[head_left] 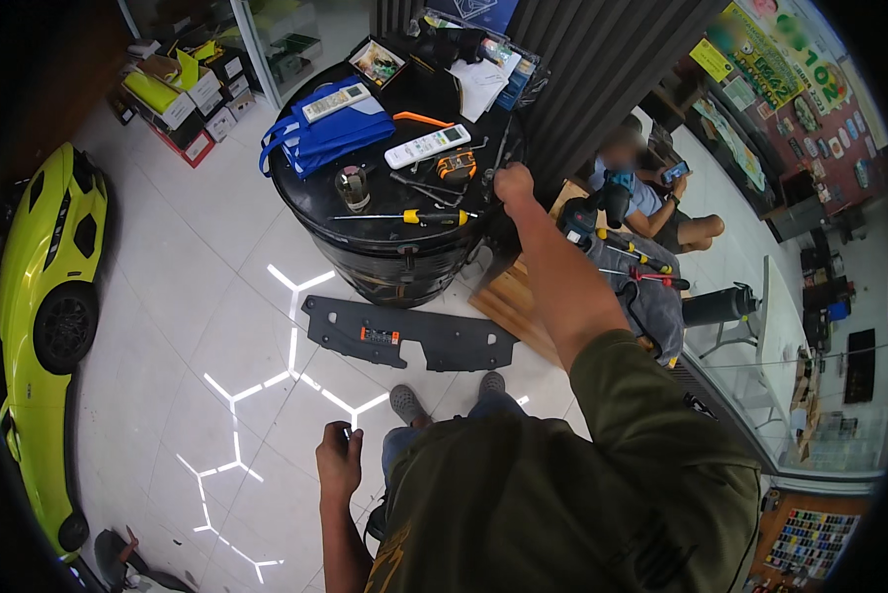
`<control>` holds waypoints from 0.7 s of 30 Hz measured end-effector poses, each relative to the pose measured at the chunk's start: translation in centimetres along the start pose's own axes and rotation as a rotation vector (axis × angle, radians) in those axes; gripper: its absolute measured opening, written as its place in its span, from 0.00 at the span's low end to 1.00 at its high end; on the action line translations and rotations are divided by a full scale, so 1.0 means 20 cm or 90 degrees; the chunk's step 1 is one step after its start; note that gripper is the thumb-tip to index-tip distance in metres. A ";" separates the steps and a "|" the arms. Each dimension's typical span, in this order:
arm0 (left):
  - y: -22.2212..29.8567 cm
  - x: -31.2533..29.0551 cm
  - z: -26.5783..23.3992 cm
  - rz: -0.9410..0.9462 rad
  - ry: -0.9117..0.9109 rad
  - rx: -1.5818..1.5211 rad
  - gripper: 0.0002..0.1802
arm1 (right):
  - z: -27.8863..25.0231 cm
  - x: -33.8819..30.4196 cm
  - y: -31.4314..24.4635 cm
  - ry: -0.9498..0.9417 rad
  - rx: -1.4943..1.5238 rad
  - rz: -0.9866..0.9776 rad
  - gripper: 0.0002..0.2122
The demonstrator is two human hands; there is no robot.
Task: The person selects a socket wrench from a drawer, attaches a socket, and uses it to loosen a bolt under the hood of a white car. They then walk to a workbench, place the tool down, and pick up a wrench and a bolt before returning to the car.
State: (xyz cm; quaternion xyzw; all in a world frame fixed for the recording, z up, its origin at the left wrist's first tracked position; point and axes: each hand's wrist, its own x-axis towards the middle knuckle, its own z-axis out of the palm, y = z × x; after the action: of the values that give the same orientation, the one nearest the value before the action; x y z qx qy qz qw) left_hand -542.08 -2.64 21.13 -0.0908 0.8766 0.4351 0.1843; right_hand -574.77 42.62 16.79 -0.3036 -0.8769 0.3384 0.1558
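Note:
My right arm reaches out over the right rim of a round black drum table (315,203). My right hand (514,186) is closed at that edge, beside small metal pieces; what it grips, if anything, is hidden. Nearest to it lie an orange and black tape measure (457,167), some hex keys (426,188) and a yellow and black screwdriver (436,216). Low at my side, my left hand (339,461) is curled, with a small dark thing at its fingertips too small to name.
Two white remote controls (426,146), a blue bag (330,133) and a glass jar (353,188) share the drum top. A black plastic panel (411,336) lies before my feet. Tools rest on a grey cloth (651,311) at right, near a seated person (646,198). A yellow-green car (53,267) stands left.

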 end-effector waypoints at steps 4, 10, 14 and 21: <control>-0.06 0.03 -0.10 0.039 0.041 -0.033 0.11 | -0.06 -0.08 -0.10 -0.013 -0.078 -0.087 0.12; 0.00 0.18 -0.19 -0.012 0.030 -0.153 0.14 | -0.12 -0.10 -0.10 -0.058 -0.119 -0.205 0.10; 0.09 0.17 -0.16 -0.039 0.069 -0.258 0.13 | -0.11 -0.03 -0.15 -0.060 -0.179 -0.336 0.10; 0.25 -0.13 0.11 -0.120 0.113 -0.386 0.13 | -0.06 0.21 -0.20 -0.165 -0.395 -0.482 0.11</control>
State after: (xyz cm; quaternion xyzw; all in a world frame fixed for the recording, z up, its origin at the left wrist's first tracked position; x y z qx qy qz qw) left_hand -540.84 2.15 24.67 -0.2602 0.7076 0.6475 0.1112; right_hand -579.10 43.57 20.70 0.0480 -0.9969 0.0164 0.0598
